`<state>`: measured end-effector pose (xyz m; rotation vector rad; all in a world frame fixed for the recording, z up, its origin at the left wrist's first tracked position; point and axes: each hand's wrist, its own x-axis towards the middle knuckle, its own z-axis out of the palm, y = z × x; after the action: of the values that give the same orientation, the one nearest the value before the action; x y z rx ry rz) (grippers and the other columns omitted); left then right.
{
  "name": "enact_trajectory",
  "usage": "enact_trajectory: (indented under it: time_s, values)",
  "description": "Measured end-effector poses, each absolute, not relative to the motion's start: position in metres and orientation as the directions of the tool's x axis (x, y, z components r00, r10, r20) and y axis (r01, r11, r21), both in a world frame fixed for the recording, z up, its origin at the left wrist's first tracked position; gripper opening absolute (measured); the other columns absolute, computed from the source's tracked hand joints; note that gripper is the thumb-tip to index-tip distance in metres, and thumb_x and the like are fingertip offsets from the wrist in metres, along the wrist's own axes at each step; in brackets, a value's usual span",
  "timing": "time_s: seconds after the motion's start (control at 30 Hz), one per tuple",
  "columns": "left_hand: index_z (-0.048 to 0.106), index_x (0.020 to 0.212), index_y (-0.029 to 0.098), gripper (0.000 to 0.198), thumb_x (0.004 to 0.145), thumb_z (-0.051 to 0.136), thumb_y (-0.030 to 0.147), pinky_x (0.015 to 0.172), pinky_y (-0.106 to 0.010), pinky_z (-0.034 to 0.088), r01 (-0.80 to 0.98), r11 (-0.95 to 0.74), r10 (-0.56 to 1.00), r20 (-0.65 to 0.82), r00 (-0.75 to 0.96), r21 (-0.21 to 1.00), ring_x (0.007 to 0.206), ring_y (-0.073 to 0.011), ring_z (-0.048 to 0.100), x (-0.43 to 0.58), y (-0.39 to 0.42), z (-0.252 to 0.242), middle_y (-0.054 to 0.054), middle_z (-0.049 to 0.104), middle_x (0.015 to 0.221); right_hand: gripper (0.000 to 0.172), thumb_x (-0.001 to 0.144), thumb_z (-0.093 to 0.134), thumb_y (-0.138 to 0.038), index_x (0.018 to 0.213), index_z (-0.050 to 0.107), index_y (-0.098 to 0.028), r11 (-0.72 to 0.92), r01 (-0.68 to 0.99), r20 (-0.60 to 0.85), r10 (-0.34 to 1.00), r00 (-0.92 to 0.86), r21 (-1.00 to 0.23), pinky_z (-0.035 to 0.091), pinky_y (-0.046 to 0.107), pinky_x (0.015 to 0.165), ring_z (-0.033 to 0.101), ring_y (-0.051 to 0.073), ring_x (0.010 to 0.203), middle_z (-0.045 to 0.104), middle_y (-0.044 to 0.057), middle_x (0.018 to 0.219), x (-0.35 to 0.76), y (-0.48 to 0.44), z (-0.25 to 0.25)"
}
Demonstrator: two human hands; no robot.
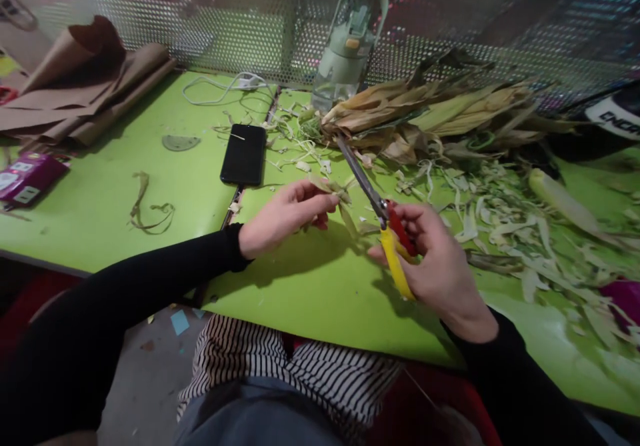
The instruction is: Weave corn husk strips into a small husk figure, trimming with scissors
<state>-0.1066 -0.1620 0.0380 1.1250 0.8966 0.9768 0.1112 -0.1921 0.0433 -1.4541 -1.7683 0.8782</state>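
Note:
My left hand pinches a small bunch of pale green corn husk strips between thumb and fingers, just above the green table. In my right hand is a pair of scissors with one yellow and one red handle. Their blades point up and away, look closed together, and lie to the right of the held husk. Beyond the blade tips rests a heap of dried corn husks. Cut husk scraps are strewn over the table right of my right hand.
A black phone lies left of centre, with a white cable behind it. A clear green-lidded water bottle stands by the perforated metal screen. Brown paper and a purple packet are at the left.

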Motion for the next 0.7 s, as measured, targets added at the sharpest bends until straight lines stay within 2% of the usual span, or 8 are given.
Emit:
enact_trajectory:
  time_s: [0.13, 0.27, 0.5, 0.7]
  values:
    - [0.058, 0.078, 0.015, 0.017, 0.086, 0.066, 0.027, 0.055, -0.018, 0.042, -0.231, 0.088, 0.976, -0.037, 0.217, 0.969, 0.056, -0.0039, 0.052, -0.115, -0.152, 0.040, 0.004, 0.058, 0.070, 0.060, 0.068, 0.075, -0.059, 0.108, 0.052, -0.022, 0.162, 0.701, 0.095, 0.987, -0.133, -0.695, 0.049, 0.029, 0.054, 0.056, 0.016, 0.061, 0.058, -0.001, 0.076, 0.130, -0.189, 0.040]
    - [0.063, 0.084, 0.015, 0.018, 0.083, 0.071, 0.031, 0.055, -0.017, 0.042, -0.270, -0.025, 0.972, 0.087, 0.218, 0.962, 0.058, -0.0037, 0.050, -0.119, -0.151, 0.038, 0.004, 0.059, 0.072, 0.062, 0.067, 0.070, -0.069, 0.102, 0.055, -0.020, 0.134, 0.777, 0.035, 0.989, -0.142, -0.615, 0.049, 0.031, 0.054, 0.059, 0.019, 0.060, 0.063, 0.003, 0.075, 0.136, -0.186, 0.041]
    - [0.067, 0.085, 0.016, 0.019, 0.080, 0.073, 0.032, 0.056, -0.017, 0.042, -0.202, -0.055, 0.953, 0.112, 0.281, 0.978, 0.063, -0.0057, 0.052, -0.118, -0.155, 0.033, 0.003, 0.060, 0.073, 0.062, 0.071, 0.065, -0.074, 0.100, 0.061, -0.020, 0.172, 0.805, 0.013, 0.980, -0.200, -0.568, 0.044, 0.028, 0.050, 0.057, 0.017, 0.056, 0.066, 0.003, 0.073, 0.129, -0.187, 0.042]
    - [0.068, 0.082, 0.015, 0.019, 0.077, 0.075, 0.032, 0.055, -0.017, 0.041, -0.179, -0.022, 0.949, 0.077, 0.307, 0.984, 0.061, -0.0053, 0.050, -0.117, -0.156, 0.035, 0.003, 0.061, 0.071, 0.060, 0.072, 0.065, -0.074, 0.098, 0.064, -0.020, 0.177, 0.779, -0.013, 0.973, -0.231, -0.601, 0.045, 0.030, 0.050, 0.057, 0.017, 0.056, 0.067, 0.004, 0.074, 0.135, -0.189, 0.039]
